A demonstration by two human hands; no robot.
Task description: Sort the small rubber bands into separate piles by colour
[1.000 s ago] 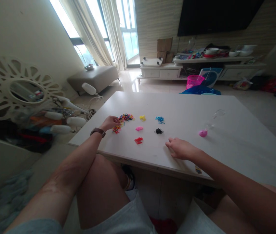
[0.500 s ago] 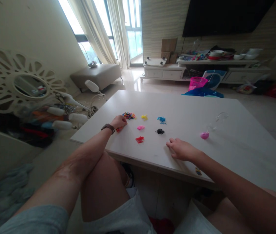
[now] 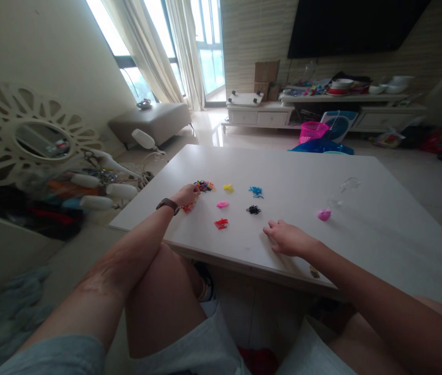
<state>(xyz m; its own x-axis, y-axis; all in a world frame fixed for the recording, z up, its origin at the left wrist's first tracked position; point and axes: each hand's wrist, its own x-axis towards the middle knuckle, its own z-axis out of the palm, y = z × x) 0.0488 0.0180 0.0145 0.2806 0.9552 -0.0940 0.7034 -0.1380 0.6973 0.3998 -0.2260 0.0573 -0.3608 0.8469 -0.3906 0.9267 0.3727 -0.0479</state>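
With fingers pinched together, my left hand [image 3: 187, 195] touches the near edge of a mixed pile of tiny coloured pieces [image 3: 205, 185], perhaps rubber bands. Whatever those fingers hold is too small to make out. Partly under the wrist lies an orange-red pile [image 3: 187, 208]. To its right are small piles in yellow [image 3: 228, 188], pink [image 3: 223, 204], red [image 3: 221, 224], blue [image 3: 255, 191] and black [image 3: 253, 210]. My right hand [image 3: 286, 238] rests on the white table [image 3: 236, 164] nearest the black pile, fingers loosely bent and apart, holding nothing visible.
A bright pink lump [image 3: 324, 214] and a clear plastic thing [image 3: 349, 184] lie at the table's right. Near the front edge, beside my right forearm, is a small patterned piece [image 3: 314, 272]. A white lamp [image 3: 142, 138] stands off the left side.
The view has shifted slightly. My left hand stays pinched at the mixed pile, and my right hand keeps its place on the table.
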